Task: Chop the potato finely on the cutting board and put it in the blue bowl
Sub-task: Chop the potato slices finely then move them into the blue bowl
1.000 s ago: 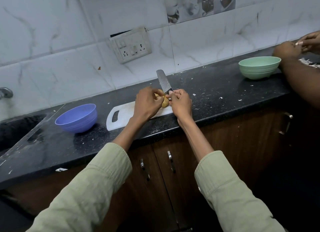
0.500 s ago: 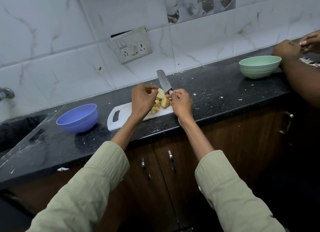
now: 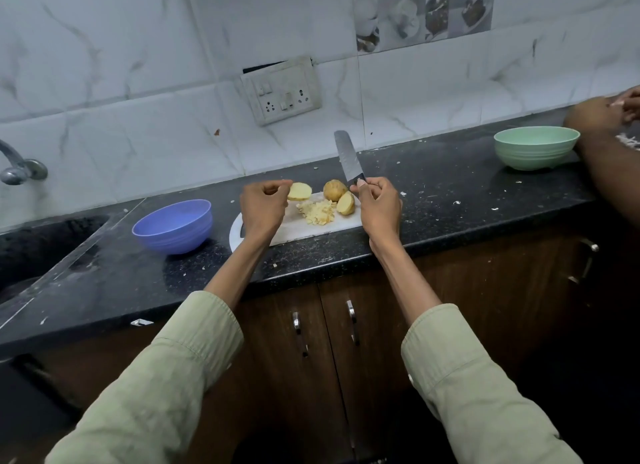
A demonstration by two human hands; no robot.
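A white cutting board (image 3: 298,233) lies on the black counter. On it are a pile of finely chopped potato (image 3: 317,213), a skin-side-up potato chunk (image 3: 334,190) and a cut half (image 3: 346,203). My left hand (image 3: 262,207) has curled fingers that pinch the edge of a potato slice (image 3: 300,191) at the board's back left. My right hand (image 3: 379,209) grips the handle of a knife (image 3: 347,157), blade raised and pointing away over the board's right end. The blue bowl (image 3: 173,225) stands to the left of the board, nothing visible inside it.
A green bowl (image 3: 535,148) stands at the far right, beside another person's arm (image 3: 609,145). A sink (image 3: 31,245) and tap (image 3: 17,167) are at the left. A wall socket (image 3: 281,90) sits behind the board. Potato scraps dot the counter.
My left hand has drawn left away from the potato pieces, taking a slice with it and uncovering the chopped pile. My right hand has lifted the knife slightly.
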